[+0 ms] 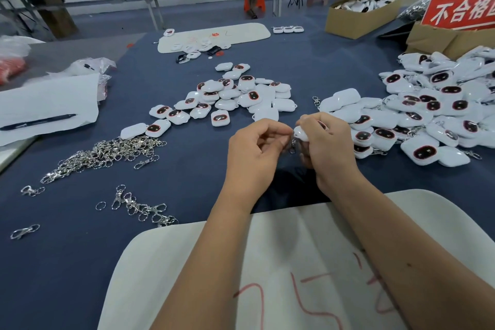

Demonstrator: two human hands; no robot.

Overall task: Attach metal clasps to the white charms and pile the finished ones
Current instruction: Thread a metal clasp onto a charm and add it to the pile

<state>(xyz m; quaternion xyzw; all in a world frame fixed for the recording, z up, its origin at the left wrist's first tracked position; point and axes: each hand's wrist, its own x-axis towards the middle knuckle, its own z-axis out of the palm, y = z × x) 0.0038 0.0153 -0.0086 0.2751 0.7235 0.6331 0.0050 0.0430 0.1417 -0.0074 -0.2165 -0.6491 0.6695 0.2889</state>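
Head view of a counter [187,190] covered in dark blue cloth. The right hand [325,142] grips one white charm [301,133] in curled fingers, holding it above the counter near the centre of the view. The left hand [255,146] meets it from the left, its thumb and fingertips pinched together at the charm's edge, where a metal clasp [293,145] hangs down between the two hands; how far the clasp is fastened cannot be told. Both forearms cross a white sheet [187,262] marked with red strokes at the near edge of the counter.

Beyond the hands lies a loose group of white charms [230,96], many showing a dark oval face ringed in red. To the right, a larger pile of charms [428,112] spreads toward the counter's edge, several with clasps visible at their sides. To the left, a heap of metal clasps [104,154] lies on the cloth, with a smaller cluster [142,207] and a few single clasps nearer the viewer.

At far left a black pen [37,122] rests on white paper [48,104]. At the back right stand an open cardboard box [361,12] holding white pieces and a red sign [460,9] with white characters.
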